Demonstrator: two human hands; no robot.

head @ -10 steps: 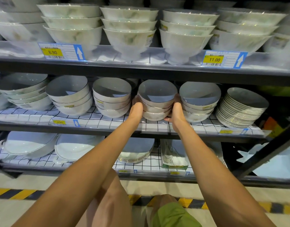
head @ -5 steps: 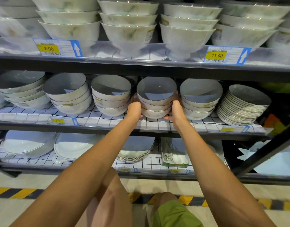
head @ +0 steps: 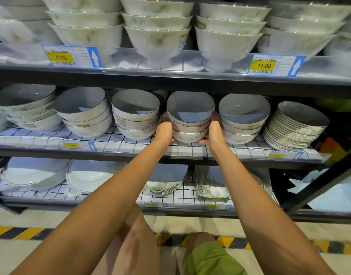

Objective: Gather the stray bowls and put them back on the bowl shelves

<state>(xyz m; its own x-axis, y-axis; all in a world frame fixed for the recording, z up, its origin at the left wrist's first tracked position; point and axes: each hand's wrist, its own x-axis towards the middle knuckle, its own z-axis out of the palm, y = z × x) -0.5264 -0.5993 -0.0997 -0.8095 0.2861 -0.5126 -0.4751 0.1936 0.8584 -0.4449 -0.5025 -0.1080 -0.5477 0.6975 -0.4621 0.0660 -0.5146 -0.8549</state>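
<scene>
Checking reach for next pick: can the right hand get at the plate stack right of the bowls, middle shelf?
Probably, once freed: the right hand and left hand grip the held bowl stack. The plate stack sits at the open shelf front; only the neighbouring bowl stack stands between, passable in front.

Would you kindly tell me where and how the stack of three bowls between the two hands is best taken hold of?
Grip the stack of bowls low on the curved wall of the bottom bowl, left hand and right hand on opposite sides, coming from the front. The nested bowls lean forward, the upper shelf closes off the top, and neighbouring stacks stand close alongside.
</scene>
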